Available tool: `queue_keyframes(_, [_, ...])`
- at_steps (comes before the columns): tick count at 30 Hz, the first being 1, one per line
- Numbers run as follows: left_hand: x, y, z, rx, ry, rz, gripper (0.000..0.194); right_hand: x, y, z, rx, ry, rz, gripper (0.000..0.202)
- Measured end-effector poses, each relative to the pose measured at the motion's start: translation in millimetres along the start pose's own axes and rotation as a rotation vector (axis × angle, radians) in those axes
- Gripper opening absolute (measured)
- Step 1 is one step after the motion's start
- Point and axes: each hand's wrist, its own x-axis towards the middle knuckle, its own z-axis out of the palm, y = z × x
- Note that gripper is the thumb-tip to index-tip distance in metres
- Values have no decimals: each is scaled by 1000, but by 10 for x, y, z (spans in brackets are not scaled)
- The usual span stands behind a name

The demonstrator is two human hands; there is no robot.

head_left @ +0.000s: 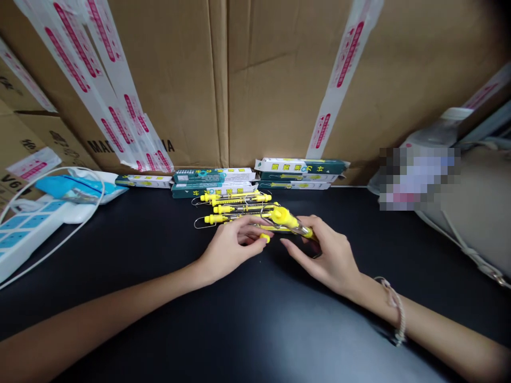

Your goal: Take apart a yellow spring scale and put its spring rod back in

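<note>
My right hand [329, 250] grips a yellow and clear tube-shaped spring scale [293, 221], tilted with its yellow end raised toward the left. Its thumb is held apart from the tube. Left of it, my left hand [235, 244] pinches a small yellow cap [265, 238] between thumb and fingers. Just behind both hands lie several more spring scales [225, 209] in a loose group, their wire hooks pointing left. My left fingers and the raised scale hide parts of them.
Green and white printed boxes [215, 175] stack along the cardboard wall [263, 80]. A white power strip [27, 234] with a looping cable and a blue packet [72, 186] lie left. At right stand a plastic bottle [431, 133], partly blurred, and a grey bag [471, 213] with a strap.
</note>
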Motion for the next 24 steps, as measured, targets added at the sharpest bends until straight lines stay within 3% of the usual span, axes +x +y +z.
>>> queue_keyframes(3, [57, 57, 101, -195, -33, -88, 39, 15, -6, -11, 147, -47, -12, 32])
queue_keyframes(6, [63, 118, 141, -260, -107, -94, 50, 27, -8, -46, 228, -37, -54, 20])
queue_keyframes(8, [75, 143, 128, -234, -163, -75, 53, 32, -3, -74, 245, -11, -52, 24])
queue_keyframes(10, [114, 157, 78, -45, -203, 38, 55, 37, 11, -102, 242, 10, -39, 26])
queue_keyframes(13, [239, 152, -38, 571, -226, 370, 60, 44, 62, -137, 213, 40, 11, 29])
queue_keyframes(14, [295, 141, -76, 774, -231, 423, 69, 44, 88, -143, 196, 52, 41, 29])
queue_keyframes(16, [413, 109, -140, 1024, -231, 395, 89, 38, 152, -144, 157, 79, 103, 27])
queue_keyframes(18, [515, 72, -188, 1106, -272, 277, 94, 31, 219, -131, 128, 94, 146, 24])
queue_keyframes(21, [591, 30, -247, 1148, -351, 164, 82, 33, 295, -100, 121, 104, 188, 19])
queue_keyframes(24, [559, 7, -317, 1194, -350, 184, 60, 42, 323, -78, 121, 102, 234, 18])
